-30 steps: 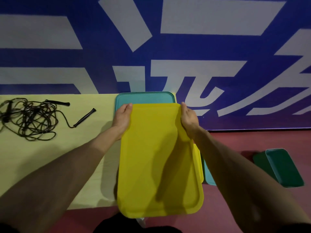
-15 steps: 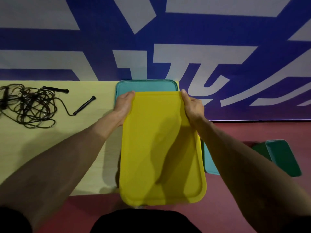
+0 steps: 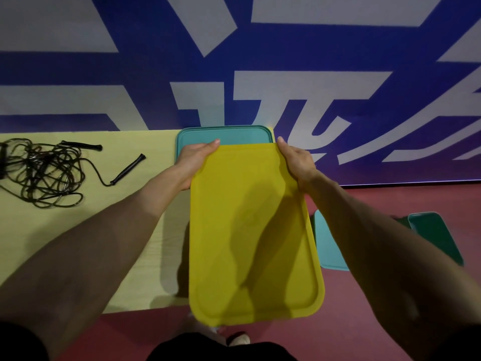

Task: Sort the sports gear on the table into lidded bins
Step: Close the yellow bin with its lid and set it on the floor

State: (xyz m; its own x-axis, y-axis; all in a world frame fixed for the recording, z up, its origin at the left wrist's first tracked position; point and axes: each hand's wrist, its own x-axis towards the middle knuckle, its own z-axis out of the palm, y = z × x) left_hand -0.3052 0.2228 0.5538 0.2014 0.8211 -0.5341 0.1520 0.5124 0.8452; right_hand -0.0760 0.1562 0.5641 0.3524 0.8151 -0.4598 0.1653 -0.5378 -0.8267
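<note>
Centre of the frame: a yellow lid (image 3: 250,230) is held in the air by both hands, above the right end of the tabletop (image 3: 78,225) and overhanging its near edge toward the person. The left hand (image 3: 194,162) grips the lid's far-left corner with the thumb laid across the top face; the right hand (image 3: 296,162) grips the far-right corner with its fingers curled over the side rim. Both sets of fingers are therefore closed on the lid, and neither hand is free. The lid's long axis runs from bottom to top of the frame, away from the person and toward the wall. Just beyond the gripped end, partly covered by it, a teal lid (image 3: 226,135) lies flat at the far right of the tabletop with its long axis apparently in the same direction. Whether a bin sits under it cannot be told. The controlling relation is that the yellow lid lies nearer the person than the teal one, with both hands equally close to it at its far end. Any placement likely requires a forward or sideways shift with the grip kept even, since the long unsupported near end could sag or tilt. Tangled jump ropes (image 3: 44,173) lie on the tabletop at the left of the frame, well apart from both hands and nearer the left one. A green bin (image 3: 437,235) rests on the floor (image 3: 390,321) at the right.
</note>
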